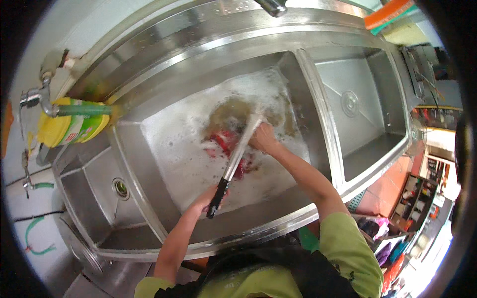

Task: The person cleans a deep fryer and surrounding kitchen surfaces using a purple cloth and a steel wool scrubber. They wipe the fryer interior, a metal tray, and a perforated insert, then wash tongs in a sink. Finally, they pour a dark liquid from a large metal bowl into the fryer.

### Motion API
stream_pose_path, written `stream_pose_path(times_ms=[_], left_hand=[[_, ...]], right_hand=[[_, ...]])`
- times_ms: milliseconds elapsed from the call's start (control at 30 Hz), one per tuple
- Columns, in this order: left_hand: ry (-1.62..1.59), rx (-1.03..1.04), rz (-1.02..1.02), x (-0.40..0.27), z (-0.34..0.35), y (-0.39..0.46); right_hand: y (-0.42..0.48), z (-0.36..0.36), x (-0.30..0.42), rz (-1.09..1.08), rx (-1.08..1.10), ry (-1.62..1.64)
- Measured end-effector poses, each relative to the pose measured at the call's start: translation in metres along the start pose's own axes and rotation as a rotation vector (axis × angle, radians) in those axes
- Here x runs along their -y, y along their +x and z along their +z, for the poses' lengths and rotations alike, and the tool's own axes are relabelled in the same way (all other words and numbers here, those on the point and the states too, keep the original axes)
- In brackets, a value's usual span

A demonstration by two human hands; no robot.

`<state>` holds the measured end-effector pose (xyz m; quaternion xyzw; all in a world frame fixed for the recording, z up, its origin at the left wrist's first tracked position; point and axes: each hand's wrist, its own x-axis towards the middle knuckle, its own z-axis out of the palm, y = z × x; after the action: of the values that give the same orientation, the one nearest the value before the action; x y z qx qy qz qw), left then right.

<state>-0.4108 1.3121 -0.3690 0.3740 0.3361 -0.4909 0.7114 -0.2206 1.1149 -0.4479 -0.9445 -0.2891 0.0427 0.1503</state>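
Observation:
Sudsy water fills the middle basin of a stainless-steel sink (164, 149). My left hand (212, 199) is around the black handle of a long metal utensil (238, 152), which slants up across the basin. Its far end lies by my right hand (263, 138), over the water. My right hand's fingers are partly hidden, and I cannot tell if they grip anything. Something red (220, 143) lies in the water left of the utensil, and more red shows beneath the shaft. What it is cannot be told.
An empty-looking basin (357, 108) flanks the right side, a smaller one (108, 186) the left. At the left rim are a yellow-and-green container (74, 128) and a tap with a green hose (85, 110). A faucet spout (274, 7) overhangs the back. Shelves (417, 201) stand beyond, right.

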Motion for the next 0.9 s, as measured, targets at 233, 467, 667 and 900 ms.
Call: stream_pose_path(times_ms=[233, 467, 667, 900], left_hand=[[-0.284, 0.239, -0.017, 0.012, -0.026, -0.026], [-0.258, 0.256, 0.015, 0.018, -0.024, -0.015], [-0.093, 0.196, 0.035, 0.013, -0.013, -0.005], [-0.173, 0.221, 0.040, 0.014, -0.010, -0.008]], right_hand=[[-0.013, -0.065, -0.023, 0.238, 0.058, -0.076], [-0.002, -0.029, -0.011, 0.094, 0.106, -0.103], [-0.005, -0.017, 0.022, -0.105, 0.126, -0.040], [0.011, -0.003, 0.007, -0.036, 0.179, -0.257]])
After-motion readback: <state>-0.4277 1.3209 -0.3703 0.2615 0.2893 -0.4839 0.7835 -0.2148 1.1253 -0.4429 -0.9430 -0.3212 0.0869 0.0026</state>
